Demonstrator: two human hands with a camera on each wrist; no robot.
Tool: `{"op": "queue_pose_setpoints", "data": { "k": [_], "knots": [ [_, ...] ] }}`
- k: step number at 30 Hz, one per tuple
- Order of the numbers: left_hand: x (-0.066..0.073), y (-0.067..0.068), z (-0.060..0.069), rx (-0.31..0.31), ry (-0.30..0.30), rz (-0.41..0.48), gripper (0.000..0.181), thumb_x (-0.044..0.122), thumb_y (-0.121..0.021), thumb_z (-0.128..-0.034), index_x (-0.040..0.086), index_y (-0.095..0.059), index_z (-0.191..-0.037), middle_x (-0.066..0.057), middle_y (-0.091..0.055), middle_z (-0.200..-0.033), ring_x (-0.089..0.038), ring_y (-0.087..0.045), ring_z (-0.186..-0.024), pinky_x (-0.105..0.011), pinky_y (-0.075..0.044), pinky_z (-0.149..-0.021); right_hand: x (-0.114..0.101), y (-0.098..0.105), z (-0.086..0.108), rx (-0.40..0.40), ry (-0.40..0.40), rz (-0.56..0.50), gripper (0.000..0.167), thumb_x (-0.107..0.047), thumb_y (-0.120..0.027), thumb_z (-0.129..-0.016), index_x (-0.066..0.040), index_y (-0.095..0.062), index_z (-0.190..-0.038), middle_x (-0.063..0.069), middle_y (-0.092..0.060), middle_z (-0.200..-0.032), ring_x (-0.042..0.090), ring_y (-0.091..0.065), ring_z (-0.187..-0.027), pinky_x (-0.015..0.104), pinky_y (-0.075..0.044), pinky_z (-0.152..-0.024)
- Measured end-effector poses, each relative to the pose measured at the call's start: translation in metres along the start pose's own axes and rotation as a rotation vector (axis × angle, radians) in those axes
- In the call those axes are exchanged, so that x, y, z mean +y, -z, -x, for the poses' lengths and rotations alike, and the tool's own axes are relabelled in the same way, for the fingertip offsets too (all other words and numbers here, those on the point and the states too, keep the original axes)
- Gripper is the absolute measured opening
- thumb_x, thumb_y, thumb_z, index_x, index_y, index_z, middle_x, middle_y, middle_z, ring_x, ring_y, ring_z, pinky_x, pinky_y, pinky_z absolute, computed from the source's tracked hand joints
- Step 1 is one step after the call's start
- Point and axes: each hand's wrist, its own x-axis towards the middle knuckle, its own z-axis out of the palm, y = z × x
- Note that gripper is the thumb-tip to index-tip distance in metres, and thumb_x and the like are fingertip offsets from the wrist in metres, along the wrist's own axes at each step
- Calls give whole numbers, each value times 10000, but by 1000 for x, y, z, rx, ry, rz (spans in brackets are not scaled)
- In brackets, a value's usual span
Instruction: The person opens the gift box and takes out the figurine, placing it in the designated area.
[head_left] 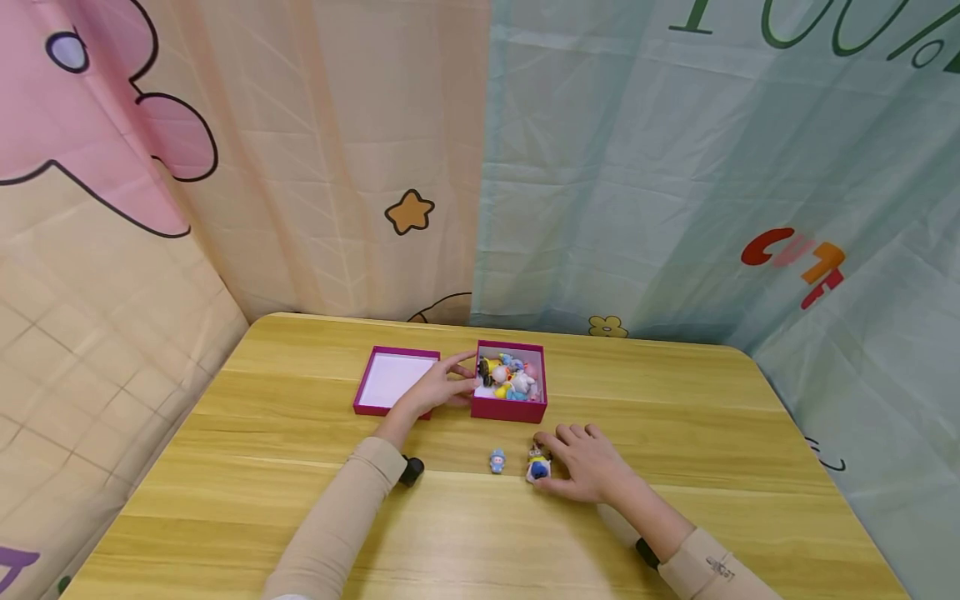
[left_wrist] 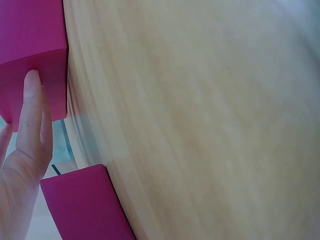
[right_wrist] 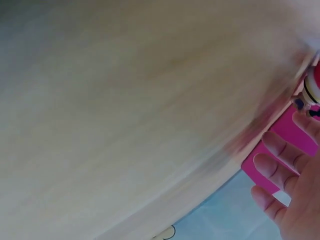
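Note:
A magenta box point(head_left: 510, 410) holds several small toy figurines point(head_left: 516, 379). My left hand point(head_left: 442, 385) touches the box's left side, and in the left wrist view a straight finger point(left_wrist: 31, 107) rests against the magenta wall. On the table in front of the box, my right hand point(head_left: 592, 467) has its thumb and index finger around a yellow, blue and white figurine point(head_left: 537, 468). Only part of that figurine point(right_wrist: 314, 86) shows in the right wrist view, with the other fingers spread apart. A small blue figurine point(head_left: 497, 461) stands just left of it.
The shallow magenta lid point(head_left: 396, 377) lies left of the box, white inside up, partly behind my left hand. Both sit on a wooden table point(head_left: 660, 392). Printed curtains point(head_left: 600, 183) hang behind the table's far edge.

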Motion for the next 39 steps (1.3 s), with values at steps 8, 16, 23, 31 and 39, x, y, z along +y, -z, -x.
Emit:
{"op": "queue_pose_setpoints", "data": {
  "k": [8, 16, 23, 31, 39],
  "knots": [
    [1, 0, 1, 5, 0, 3, 603, 32, -558, -898, 57, -278, -1431, -255, -427, -1202, -243, -587, -920, -487, -482, -856, 6, 17, -10, 74, -80, -118, 643, -610, -521, -818, -171, -496, -1287, 75, -555, -1140, 276, -521, -1055, 510, -380, -933],
    [0, -1, 2, 3, -5, 4, 604, 30, -556, -898, 55, -275, -1432, -254, -428, -1198, -247, -586, -924, -489, -480, -858, 16, 35, -29, 133, -156, -86, 616, -556, -541, -836, -168, -484, -1311, 90, -536, -1118, 290, -519, -1030, 521, -379, -926],
    [0, 0, 1, -1, -9, 9, 607, 28, -558, -897, 58, -274, -1433, -255, -429, -1197, -273, -586, -936, -486, -481, -858, 24, 40, -49, 86, -218, -84, 643, -582, -467, -866, -173, -430, -1361, 120, -510, -1194, 322, -492, -1093, 523, -367, -948],
    [1, 0, 1, -2, -8, -9, 608, 44, -565, -897, 63, -279, -1433, -257, -430, -1208, -230, -588, -916, -482, -484, -853, 24, 42, -72, 66, -238, -100, 623, -547, -502, -866, -166, -431, -1354, 151, -475, -1262, 339, -439, -1166, 534, -329, -990],
    [-25, 2, -19, 56, -16, -20, 594, 89, -602, -881, 145, -346, -1415, -196, -473, -1169, -247, -599, -925, -391, -547, -755, 25, 39, -95, 38, -241, -74, 565, -517, -486, -882, -188, -439, -1340, 119, -476, -1235, 318, -434, -1151, 511, -334, -984]
  ]
}}
